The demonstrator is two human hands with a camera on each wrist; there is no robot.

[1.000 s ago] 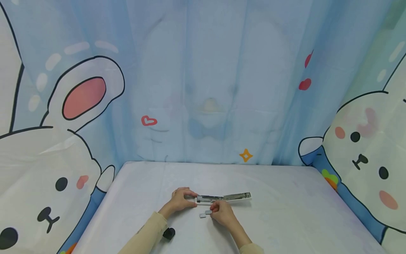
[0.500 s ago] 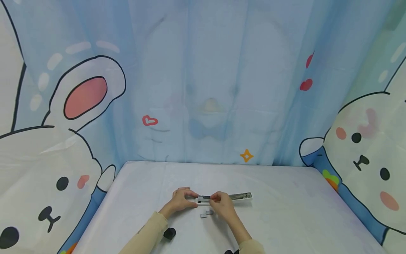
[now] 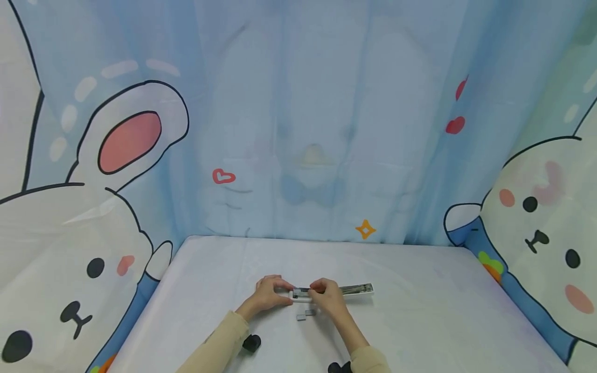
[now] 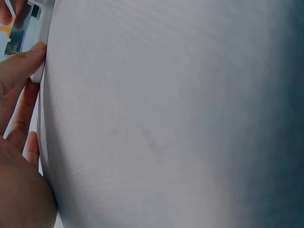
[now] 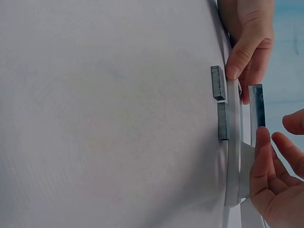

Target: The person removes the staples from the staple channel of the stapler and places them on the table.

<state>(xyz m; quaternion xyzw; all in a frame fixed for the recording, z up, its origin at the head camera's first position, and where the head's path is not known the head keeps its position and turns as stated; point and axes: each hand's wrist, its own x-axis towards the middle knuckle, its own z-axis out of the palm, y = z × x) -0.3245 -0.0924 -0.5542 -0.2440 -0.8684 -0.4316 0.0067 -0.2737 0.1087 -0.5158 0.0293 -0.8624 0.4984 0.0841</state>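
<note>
An opened white stapler (image 3: 300, 300) lies lengthwise on the table, its metal magazine (image 5: 257, 102) exposed and its top cover (image 3: 361, 289) folded out to the right. My left hand (image 3: 269, 292) grips the stapler's left end, thumb on the near side of the base and fingers at the back. Over the middle of the magazine is my right hand (image 3: 328, 298), thumb and fingers bent at the metal. In the right wrist view one fingertip of it touches the magazine while another stands apart; I cannot tell whether it pinches something. Two short staple strips (image 3: 301, 317) (image 5: 217, 83) lie just in front of the stapler.
The white-covered table (image 3: 420, 311) meets a blue cartoon-print curtain (image 3: 308, 103) at the back. Bear prints (image 3: 107, 259) cover the side curtains. Black wrist devices (image 3: 252, 343) show at both forearms.
My right hand has moved from beside the staple strips up and back onto the stapler's magazine. My left hand has kept its grip on the end. The head view has shifted slightly.
</note>
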